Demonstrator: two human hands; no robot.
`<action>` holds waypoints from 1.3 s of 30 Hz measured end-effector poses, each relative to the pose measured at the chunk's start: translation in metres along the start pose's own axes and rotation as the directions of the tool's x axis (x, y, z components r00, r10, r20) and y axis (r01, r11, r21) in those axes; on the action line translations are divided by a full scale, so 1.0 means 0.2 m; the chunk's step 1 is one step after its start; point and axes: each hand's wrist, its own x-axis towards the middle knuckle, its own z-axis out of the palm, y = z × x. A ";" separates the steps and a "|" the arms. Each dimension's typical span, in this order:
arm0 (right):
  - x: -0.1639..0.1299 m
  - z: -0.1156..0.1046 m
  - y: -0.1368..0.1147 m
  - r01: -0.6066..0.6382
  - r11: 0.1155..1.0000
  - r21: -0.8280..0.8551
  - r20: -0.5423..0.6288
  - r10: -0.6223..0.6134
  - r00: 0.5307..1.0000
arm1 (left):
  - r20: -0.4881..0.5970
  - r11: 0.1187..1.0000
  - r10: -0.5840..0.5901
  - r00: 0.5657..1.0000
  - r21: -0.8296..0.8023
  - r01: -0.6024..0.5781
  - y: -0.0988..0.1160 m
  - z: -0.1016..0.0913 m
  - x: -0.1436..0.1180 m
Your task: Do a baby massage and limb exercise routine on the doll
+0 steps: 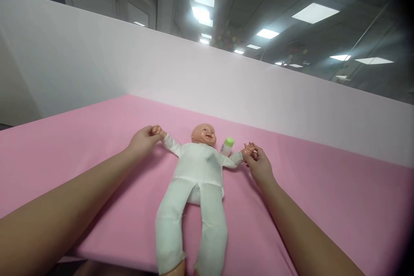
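A baby doll [197, 172] in a white one-piece suit lies on its back on a pink surface [323, 198], head away from me, arms spread wide. My left hand [144, 140] grips the doll's small hand on the left. My right hand [258, 164] pinches the doll's other hand on the right. A small white bottle with a green cap [227, 145] lies by the doll's shoulder, just left of my right hand. The doll's legs run to the near edge, feet cut off by the frame.
A pale wall panel [194, 73] stands along the far side of the pink surface. Above it are ceiling lights and a door. The pink surface's near edge shows at the bottom left.
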 end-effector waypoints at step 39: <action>-0.11 0.03 -0.18 0.024 0.988 0.155 -0.153 0.001 0.988 | 0.136 0.879 0.003 0.991 -0.472 0.062 0.05 0.06 -0.07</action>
